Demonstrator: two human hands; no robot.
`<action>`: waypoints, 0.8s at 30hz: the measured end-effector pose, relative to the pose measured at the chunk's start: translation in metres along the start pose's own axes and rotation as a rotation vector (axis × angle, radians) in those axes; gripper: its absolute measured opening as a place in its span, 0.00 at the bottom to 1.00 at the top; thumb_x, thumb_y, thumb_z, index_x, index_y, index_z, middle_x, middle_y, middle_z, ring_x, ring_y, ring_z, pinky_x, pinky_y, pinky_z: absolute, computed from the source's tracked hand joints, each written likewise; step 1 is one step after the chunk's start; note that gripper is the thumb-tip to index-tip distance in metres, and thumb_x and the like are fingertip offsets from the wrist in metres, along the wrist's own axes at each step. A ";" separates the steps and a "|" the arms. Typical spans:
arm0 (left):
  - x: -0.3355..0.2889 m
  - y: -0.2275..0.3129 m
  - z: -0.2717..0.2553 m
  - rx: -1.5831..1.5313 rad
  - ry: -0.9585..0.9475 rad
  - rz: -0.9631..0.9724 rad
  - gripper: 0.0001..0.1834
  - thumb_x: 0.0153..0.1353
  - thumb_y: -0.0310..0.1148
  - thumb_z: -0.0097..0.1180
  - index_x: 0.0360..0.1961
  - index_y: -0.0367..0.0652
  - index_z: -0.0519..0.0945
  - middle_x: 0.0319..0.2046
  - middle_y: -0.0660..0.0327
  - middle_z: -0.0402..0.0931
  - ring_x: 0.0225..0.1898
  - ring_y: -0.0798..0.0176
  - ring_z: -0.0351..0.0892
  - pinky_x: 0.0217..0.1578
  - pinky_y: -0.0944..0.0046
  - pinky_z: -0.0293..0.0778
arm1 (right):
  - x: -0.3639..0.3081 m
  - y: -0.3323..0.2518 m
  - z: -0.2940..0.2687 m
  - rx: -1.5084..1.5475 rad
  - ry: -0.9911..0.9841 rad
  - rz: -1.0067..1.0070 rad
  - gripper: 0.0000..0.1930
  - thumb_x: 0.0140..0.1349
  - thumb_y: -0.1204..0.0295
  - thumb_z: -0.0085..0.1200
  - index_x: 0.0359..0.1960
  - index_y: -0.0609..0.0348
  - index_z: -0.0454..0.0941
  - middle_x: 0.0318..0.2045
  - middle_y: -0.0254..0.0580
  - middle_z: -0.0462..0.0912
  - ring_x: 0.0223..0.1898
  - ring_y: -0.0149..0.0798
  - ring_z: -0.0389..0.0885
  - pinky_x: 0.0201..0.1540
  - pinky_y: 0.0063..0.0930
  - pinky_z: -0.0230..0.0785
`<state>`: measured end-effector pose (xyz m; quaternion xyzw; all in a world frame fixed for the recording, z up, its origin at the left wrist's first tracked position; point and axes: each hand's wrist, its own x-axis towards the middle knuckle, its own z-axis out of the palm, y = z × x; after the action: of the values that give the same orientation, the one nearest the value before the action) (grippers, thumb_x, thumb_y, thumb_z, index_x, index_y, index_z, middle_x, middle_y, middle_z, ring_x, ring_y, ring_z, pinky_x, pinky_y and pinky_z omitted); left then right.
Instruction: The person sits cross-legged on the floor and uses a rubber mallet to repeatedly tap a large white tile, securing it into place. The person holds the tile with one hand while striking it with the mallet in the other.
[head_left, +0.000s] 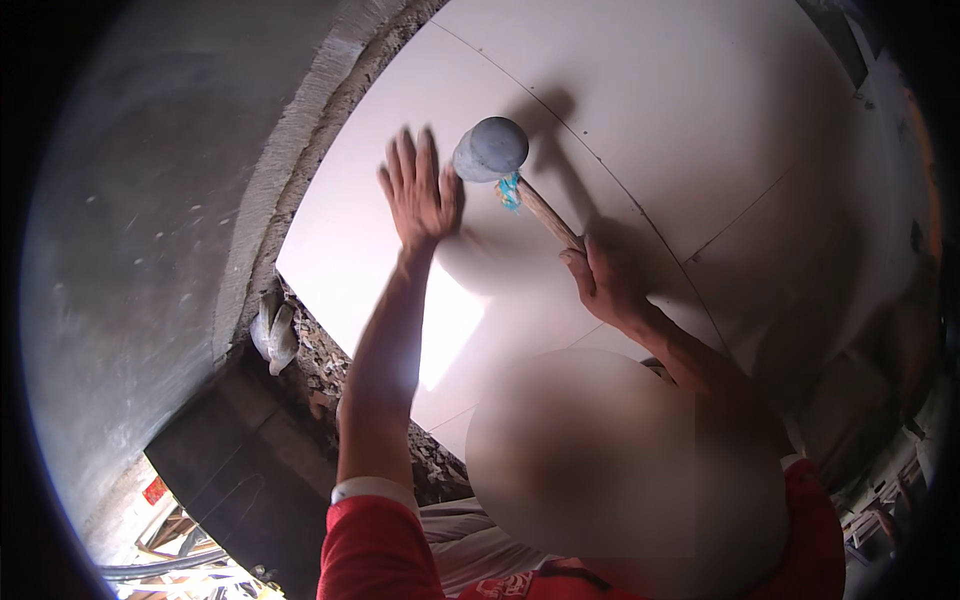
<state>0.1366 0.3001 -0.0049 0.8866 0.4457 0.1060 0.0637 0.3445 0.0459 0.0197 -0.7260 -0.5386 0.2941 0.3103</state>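
Note:
In my right hand (612,285) is a rubber mallet (491,150), gripped by its wooden handle. The grey head sits up and to the left of that hand, and a scrap of blue-green material is caught where head and handle meet. My left hand (420,190) lies flat, fingers spread, on a large pale floor tile (350,215), just left of the mallet head. Shadows of mallet and arm fall across the tiles. Whether the mallet head touches the tile I cannot tell.
A grey plastered wall (150,180) rises on the left, with a rough gap along its foot. A crumpled pale bag (273,333) lies by the tile edge, next to rubble (318,368). Lower left are a dark panel (250,470) and scattered debris (185,565).

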 end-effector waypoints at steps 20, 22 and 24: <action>-0.177 0.037 -0.049 0.025 -0.103 -0.640 0.51 0.71 0.72 0.43 0.85 0.53 0.53 0.85 0.44 0.41 0.85 0.34 0.32 0.76 0.21 0.28 | 0.032 -0.069 0.045 0.398 -0.073 0.239 0.23 0.83 0.54 0.42 0.44 0.65 0.77 0.30 0.50 0.81 0.28 0.49 0.80 0.37 0.46 0.75; -0.177 0.036 -0.049 0.039 -0.099 -0.620 0.50 0.72 0.70 0.44 0.85 0.50 0.55 0.85 0.42 0.42 0.85 0.33 0.33 0.77 0.21 0.30 | 0.032 -0.066 0.052 0.353 -0.077 0.254 0.24 0.83 0.53 0.42 0.44 0.66 0.77 0.31 0.54 0.82 0.29 0.56 0.80 0.38 0.50 0.75; -0.176 0.035 -0.048 0.088 -0.121 -0.624 0.48 0.72 0.66 0.45 0.83 0.46 0.57 0.83 0.38 0.45 0.84 0.31 0.36 0.77 0.23 0.33 | 0.032 -0.061 0.058 0.329 -0.012 0.212 0.25 0.83 0.53 0.42 0.44 0.66 0.77 0.31 0.58 0.82 0.30 0.63 0.81 0.39 0.53 0.74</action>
<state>0.0496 0.1390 0.0257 0.7138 0.6955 0.0089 0.0813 0.2713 0.0981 0.0268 -0.7163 -0.4056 0.4138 0.3888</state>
